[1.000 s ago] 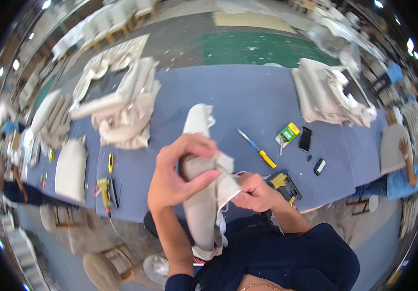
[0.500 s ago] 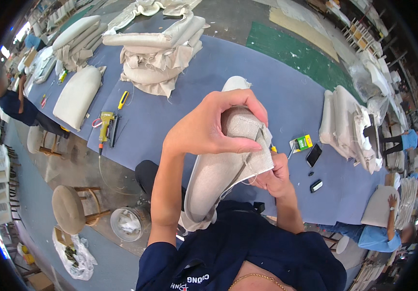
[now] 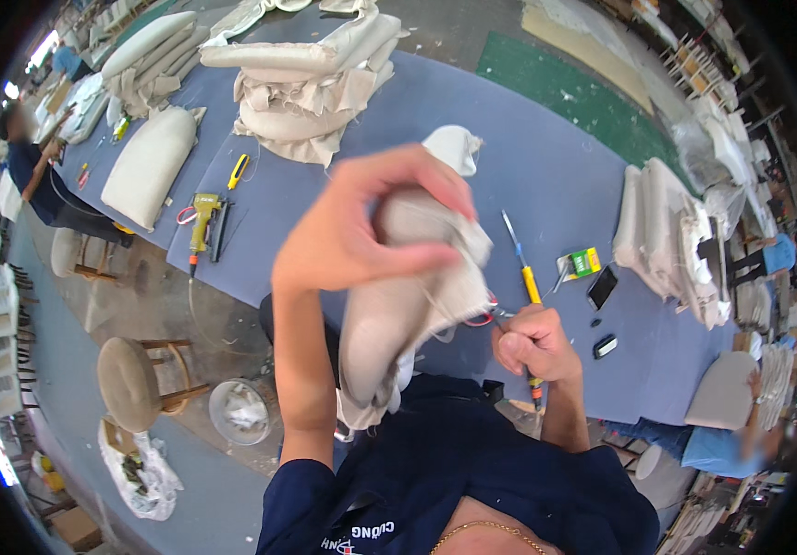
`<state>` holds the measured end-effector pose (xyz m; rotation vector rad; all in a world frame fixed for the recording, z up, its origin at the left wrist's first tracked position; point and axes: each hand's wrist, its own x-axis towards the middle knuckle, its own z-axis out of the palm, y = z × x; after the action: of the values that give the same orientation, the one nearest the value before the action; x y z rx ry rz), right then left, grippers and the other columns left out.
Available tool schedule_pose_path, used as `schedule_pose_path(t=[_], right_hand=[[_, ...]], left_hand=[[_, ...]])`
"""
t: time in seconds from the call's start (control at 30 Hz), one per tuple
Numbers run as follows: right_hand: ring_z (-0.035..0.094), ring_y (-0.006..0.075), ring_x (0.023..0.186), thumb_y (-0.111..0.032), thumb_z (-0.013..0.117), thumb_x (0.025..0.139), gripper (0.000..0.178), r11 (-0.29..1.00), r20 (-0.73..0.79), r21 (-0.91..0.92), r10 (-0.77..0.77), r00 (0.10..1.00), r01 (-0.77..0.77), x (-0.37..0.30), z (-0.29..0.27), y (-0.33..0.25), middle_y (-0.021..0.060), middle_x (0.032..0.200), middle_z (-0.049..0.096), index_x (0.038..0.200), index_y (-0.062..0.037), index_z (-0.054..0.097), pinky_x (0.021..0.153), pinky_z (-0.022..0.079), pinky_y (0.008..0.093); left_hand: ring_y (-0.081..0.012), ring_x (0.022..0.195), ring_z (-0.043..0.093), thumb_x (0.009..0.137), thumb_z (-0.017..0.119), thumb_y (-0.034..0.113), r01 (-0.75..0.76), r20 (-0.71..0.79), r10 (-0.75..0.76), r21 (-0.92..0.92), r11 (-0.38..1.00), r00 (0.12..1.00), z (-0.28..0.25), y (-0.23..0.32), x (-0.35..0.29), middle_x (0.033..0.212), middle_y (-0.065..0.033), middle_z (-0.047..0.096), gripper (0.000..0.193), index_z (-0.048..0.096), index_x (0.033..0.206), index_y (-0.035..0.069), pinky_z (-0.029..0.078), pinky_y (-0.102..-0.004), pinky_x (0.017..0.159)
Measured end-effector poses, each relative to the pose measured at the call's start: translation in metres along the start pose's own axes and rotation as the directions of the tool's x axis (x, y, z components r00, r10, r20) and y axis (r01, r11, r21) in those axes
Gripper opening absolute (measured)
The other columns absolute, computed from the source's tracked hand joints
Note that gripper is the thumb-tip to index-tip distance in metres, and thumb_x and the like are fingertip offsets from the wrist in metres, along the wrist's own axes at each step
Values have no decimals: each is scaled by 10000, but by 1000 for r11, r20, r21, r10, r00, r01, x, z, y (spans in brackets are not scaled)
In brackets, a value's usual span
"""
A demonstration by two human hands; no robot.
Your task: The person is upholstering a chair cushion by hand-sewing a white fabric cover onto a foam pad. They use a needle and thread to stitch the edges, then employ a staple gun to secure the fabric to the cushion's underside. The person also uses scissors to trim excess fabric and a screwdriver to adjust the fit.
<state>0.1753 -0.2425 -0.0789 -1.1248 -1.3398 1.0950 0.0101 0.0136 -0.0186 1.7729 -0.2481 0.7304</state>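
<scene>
My left hand (image 3: 352, 217) is closed around the top end of a beige fabric-covered chair pad (image 3: 389, 314), thumb on one side and fingers over the other. The pad stands upright against my front, with a loose fabric flap (image 3: 459, 291) at its right edge. To the right of the flap and apart from it, my right hand (image 3: 537, 342) is closed. A bit of grey metal shows at its fingers, too little to name. Close behind that hand lies a yellow-handled screwdriver-like tool (image 3: 530, 282) on the blue-grey table (image 3: 565, 203); its lower part is hidden.
On the table are stacked cushions (image 3: 297, 102), a yellow-green staple gun (image 3: 202, 222), a yellow cutter (image 3: 238, 171), a phone (image 3: 602, 288) and more pads (image 3: 662, 236). A stool (image 3: 130, 384) and a bucket (image 3: 243, 412) stand at my left. People work at both sides.
My right hand has left the fabric flap and moved right and slightly down. My left hand and the pad have shifted left, uncovering the yellow-handled tool.
</scene>
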Motion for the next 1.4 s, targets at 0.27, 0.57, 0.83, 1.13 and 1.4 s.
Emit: schedule_pose_path(t=[0.27, 0.57, 0.83, 1.13, 1.4], right_hand=[[474, 46, 760, -190, 529, 1061, 185, 941, -320, 324, 208, 924, -100, 0, 33, 96, -37, 875, 547, 1047, -23, 608, 670, 396, 215], [362, 39, 650, -146, 752, 874, 280, 929, -7, 111, 357, 934, -354, 40, 86, 149, -76, 714, 387, 1108, -26, 655, 609, 340, 230], [485, 130, 657, -66, 833, 726, 460, 980, -219, -31, 183, 958, -194, 31, 115, 173, 12, 725, 494, 1153, -28, 667, 616, 417, 287], [471, 98, 614, -187, 648, 972, 181, 857, -241, 402, 440, 865, -323, 18, 103, 174, -52, 707, 514, 872, -35, 658, 543, 356, 294], [292, 54, 588, -279, 524, 1060, 336, 657, -676, 646, 254, 691, 390, -13, -42, 96, -33, 708, 347, 785, -125, 407, 524, 256, 245]], left_hand=[[-279, 1129, 633, 730, 890, 260, 573, -714, 41, 594, 565, 699, -21, -17, -68, 1206, -139, 650, 774, 510, 1352, 0, 481, -404, 993], [-371, 1097, 679, 746, 831, 248, 692, -776, -58, 523, 498, 628, -16, -44, -89, 1168, -216, 696, 707, 534, 1345, 19, 513, -423, 945], [-396, 1021, 701, 740, 835, 285, 747, -805, -69, 511, 425, 589, 18, -50, -29, 1103, -242, 711, 754, 510, 1349, -19, 529, -446, 900], [-441, 1044, 674, 737, 817, 170, 703, -749, -88, 565, 431, 657, 20, -53, -13, 1151, -257, 679, 755, 466, 1375, -28, 527, -482, 879], [-411, 1022, 696, 745, 813, 147, 674, -738, -78, 562, 480, 670, 28, -36, -42, 1099, -237, 704, 736, 491, 1394, 15, 536, -430, 879]])
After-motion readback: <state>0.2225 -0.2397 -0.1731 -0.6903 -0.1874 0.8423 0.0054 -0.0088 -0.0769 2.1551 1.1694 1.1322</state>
